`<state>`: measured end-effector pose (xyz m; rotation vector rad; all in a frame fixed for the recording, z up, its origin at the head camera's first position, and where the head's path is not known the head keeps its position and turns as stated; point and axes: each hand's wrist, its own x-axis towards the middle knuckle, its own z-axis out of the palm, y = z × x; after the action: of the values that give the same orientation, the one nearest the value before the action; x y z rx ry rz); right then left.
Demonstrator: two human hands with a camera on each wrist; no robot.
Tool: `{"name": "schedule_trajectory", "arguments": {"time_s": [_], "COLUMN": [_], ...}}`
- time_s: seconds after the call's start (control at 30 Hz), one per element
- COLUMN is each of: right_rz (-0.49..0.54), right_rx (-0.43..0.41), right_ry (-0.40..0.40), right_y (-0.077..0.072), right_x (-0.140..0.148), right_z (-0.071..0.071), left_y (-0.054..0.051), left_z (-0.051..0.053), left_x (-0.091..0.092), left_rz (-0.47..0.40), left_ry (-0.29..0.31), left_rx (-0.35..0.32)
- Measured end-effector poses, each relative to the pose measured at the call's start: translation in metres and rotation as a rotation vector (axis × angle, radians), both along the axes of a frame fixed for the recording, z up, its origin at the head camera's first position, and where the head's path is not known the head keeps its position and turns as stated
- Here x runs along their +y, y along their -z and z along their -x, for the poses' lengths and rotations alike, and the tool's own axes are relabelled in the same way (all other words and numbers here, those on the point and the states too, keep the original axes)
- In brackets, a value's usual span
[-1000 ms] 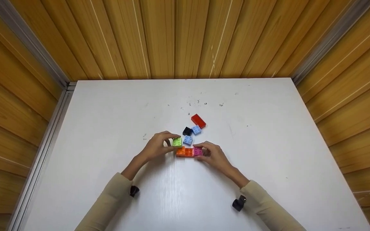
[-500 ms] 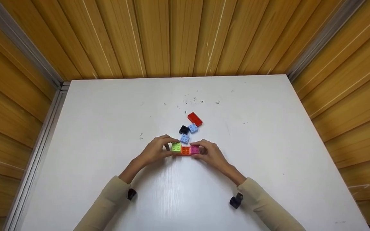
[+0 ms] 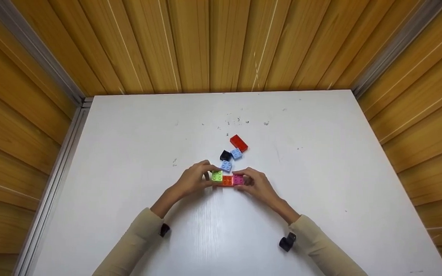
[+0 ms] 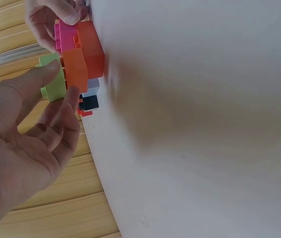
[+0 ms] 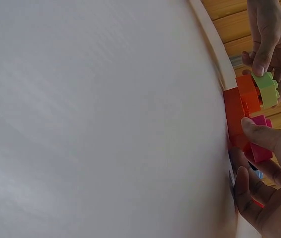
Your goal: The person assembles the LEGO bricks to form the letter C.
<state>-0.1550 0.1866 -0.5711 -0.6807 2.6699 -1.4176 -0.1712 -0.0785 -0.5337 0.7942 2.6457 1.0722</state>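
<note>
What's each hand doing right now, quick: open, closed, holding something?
Left hand: closed, pinching the light green block.
Right hand: closed, holding the pink block between thumb and fingers.

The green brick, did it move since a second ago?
Yes. The green brick moved down the head picture compared with the nearer blue brick.
</note>
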Motion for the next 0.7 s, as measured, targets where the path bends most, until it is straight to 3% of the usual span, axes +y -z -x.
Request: {"name": "schedule_trajectory", "arguments": {"time_s": [0.43, 0.7], "right_rz": [0.007, 0.000], "right_rx": [0.002, 0.018], "right_ry": [-0.002, -0.006], "right_y": [0.0015, 0.0030], "right_x": [0.0008, 0.0013], "right_z": [-0.0019, 0.0013], "left_y": [-0.0003, -0.0016], "left_z": [0.0100, 0.0099], "left_x": [0.0002, 0.0078], "left_rz": [0.046, 0.149], "left_ry": [0.020, -0.026], "left_rx": [-0.023, 0.094]}}
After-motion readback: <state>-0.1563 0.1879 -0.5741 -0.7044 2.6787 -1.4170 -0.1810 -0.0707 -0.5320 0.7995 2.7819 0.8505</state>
